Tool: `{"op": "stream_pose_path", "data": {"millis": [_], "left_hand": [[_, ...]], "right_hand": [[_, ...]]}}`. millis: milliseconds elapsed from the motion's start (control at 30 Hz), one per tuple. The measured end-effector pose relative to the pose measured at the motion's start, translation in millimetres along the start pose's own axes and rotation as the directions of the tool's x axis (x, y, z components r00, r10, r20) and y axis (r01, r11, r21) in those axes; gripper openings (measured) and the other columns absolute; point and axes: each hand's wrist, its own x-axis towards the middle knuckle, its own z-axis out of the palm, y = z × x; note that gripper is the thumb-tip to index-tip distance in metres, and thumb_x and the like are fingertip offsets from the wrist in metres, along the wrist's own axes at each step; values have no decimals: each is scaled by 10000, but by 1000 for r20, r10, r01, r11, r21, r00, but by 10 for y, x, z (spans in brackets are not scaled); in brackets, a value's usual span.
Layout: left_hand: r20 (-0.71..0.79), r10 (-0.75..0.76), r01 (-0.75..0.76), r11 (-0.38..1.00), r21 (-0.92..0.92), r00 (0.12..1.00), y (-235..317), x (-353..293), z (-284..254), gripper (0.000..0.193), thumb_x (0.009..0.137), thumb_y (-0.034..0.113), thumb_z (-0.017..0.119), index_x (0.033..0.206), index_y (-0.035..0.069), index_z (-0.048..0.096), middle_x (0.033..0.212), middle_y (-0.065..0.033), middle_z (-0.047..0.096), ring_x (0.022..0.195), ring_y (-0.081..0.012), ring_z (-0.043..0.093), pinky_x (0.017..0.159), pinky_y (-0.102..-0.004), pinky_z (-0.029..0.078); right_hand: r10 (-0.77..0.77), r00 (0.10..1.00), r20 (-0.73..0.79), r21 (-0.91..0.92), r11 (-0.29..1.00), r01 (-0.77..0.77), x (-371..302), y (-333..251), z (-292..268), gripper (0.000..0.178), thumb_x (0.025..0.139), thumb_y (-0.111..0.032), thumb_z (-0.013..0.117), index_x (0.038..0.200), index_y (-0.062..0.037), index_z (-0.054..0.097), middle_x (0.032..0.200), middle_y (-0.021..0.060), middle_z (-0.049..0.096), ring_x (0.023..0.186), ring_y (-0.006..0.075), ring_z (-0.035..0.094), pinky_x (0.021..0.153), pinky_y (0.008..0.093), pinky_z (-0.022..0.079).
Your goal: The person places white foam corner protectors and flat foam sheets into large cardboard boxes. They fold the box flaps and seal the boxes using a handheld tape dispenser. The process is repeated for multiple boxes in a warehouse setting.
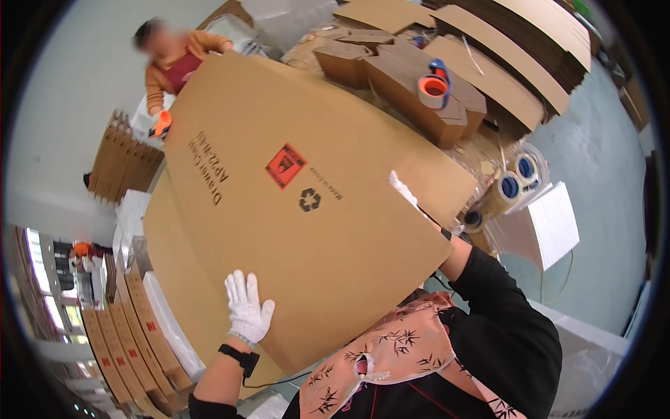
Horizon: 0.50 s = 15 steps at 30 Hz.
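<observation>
A large brown cardboard box [265, 237], printed with dark lettering and a red square label, spreads across the middle before me. My left hand [248, 307], in a white glove, lies flat on its near left part, fingers stretched and thumb apart. At the box's right edge, my right hand [403, 187] is mostly hidden behind the cardboard; a strip of white glove shows along the edge it grips. Across the box, a co-worker [174, 59] has one hand by an orange tape dispenser [162, 124] at the far left edge and the other arm at the far edge.
Another tape dispenser [434, 89] in orange and blue stands on folded cardboard pieces [412, 77]. Clear tape rolls [513, 183] lie at the right beside a white foam block [553, 227]. Flat cardboard stacks [516, 49] fill the far right; upright cartons [132, 342] line the left.
</observation>
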Motion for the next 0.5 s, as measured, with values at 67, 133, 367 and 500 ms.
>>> {"op": "stream_pose_path", "data": {"millis": [67,133,367,500], "left_hand": [[68,-13,14,1000,-3,998,-36,-20,19,771,862,325,556,1458,-64,259,1515,-390,125,1390,-590,114,1151,-636,86],[85,17,-19,1000,19,996,-51,2,1,780,866,317,548,1461,-75,232,1511,-402,112,1386,-597,111,1148,-640,85],[135,46,-49,999,17,990,-117,-13,-31,776,884,324,520,1451,-102,204,1498,-426,95,1374,-619,104,1130,-666,81],[167,35,-36,999,5,985,-87,17,-67,775,889,333,514,1449,-99,197,1500,-424,87,1368,-628,106,1123,-677,91]], "right_hand": [[-229,954,192,-667,683,298,-117,-296,-220,536,893,-383,624,1341,-106,526,1126,155,677,983,327,670,847,414,536],[-381,860,341,-914,79,398,-40,-544,-535,542,825,-175,592,1362,-167,517,1187,181,644,1034,360,641,866,430,532],[-867,478,-140,-989,99,-110,840,-1929,-1157,549,787,-454,663,1089,4,636,1019,226,680,977,393,647,859,445,517],[-673,677,-298,-953,174,-247,1260,-2081,-1284,404,792,-306,591,1032,-2,706,1039,264,675,963,387,667,867,448,528]]}}
